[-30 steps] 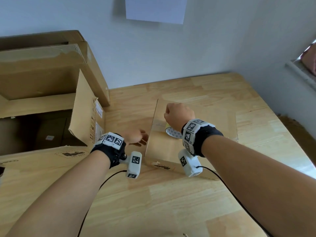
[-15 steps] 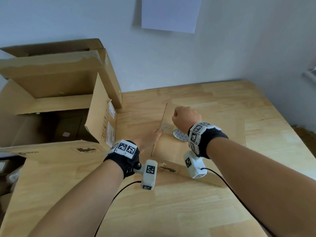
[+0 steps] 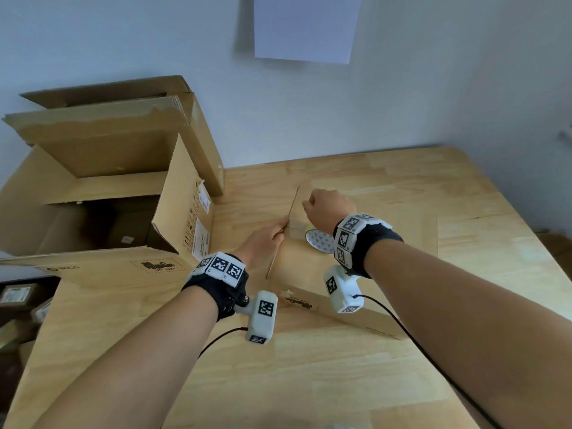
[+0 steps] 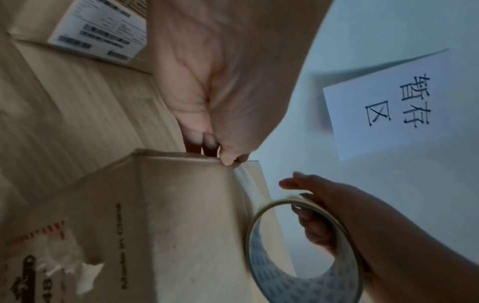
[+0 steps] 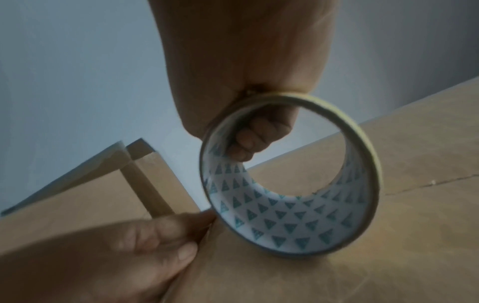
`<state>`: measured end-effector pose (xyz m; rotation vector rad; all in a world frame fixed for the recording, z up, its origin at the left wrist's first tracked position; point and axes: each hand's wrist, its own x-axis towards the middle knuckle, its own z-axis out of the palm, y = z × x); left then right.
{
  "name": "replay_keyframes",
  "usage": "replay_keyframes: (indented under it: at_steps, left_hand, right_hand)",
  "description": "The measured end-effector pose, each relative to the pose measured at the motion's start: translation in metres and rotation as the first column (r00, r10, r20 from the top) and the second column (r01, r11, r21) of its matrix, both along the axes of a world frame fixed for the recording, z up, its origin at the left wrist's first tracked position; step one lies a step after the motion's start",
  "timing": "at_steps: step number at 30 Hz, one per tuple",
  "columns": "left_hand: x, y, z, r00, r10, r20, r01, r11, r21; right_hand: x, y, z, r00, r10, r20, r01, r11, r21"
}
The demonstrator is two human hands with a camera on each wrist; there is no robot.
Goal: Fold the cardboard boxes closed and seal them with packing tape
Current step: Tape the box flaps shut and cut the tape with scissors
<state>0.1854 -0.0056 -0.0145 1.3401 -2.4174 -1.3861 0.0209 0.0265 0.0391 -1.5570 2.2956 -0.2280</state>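
A flat, closed small cardboard box [image 3: 309, 267] lies mid-table. My left hand [image 3: 269, 239] is at its left edge, where thumb and fingers [image 4: 228, 157] pinch the edge at the point where a strip of tape [image 4: 252, 184] starts. The strip runs across the top of the box to the tape roll [image 3: 318, 241], a thin ring with a triangle-patterned white core [image 5: 290, 178]. My right hand [image 3: 328, 209] grips the roll from above, with its fingers [image 5: 259, 133] curled through the ring, which touches the box top [image 5: 388, 205].
A large open cardboard box [image 3: 93, 187] with raised flaps stands at the left, one flap close to my left wrist. The wooden table [image 3: 309, 382] meets the wall behind. A paper sheet [image 3: 306, 29] hangs on the wall. More cartons sit beyond the table's left edge.
My left hand has moved from beside the small box up to its left edge and taken hold there. The right hand keeps the roll on the box top. The head view has tilted up.
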Motion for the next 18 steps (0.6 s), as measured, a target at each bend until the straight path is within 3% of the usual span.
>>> replay_keyframes:
  at_steps: [5,9,14,18]
  left_hand:
    - [-0.004,0.000,-0.002,0.998,0.043,0.052,-0.043,0.999,-0.002]
    - [-0.011,0.011,0.001,0.988,0.095,0.119,-0.089,0.994,-0.057]
    - [-0.020,0.025,0.007,0.954,0.074,0.291,-0.018,0.982,-0.190]
    - [-0.028,0.028,0.011,0.910,0.038,0.413,0.058,0.974,-0.217]
  right_hand:
    - [-0.018,0.013,0.000,0.962,0.018,0.272,0.004,0.997,-0.079]
    - [-0.027,0.027,0.006,0.956,0.107,0.274,-0.096,0.994,-0.056]
    - [-0.046,0.040,0.013,0.936,0.227,0.268,-0.230,0.973,-0.019]
    - [-0.047,0.045,0.008,0.929,0.197,0.313,-0.190,0.980,-0.055]
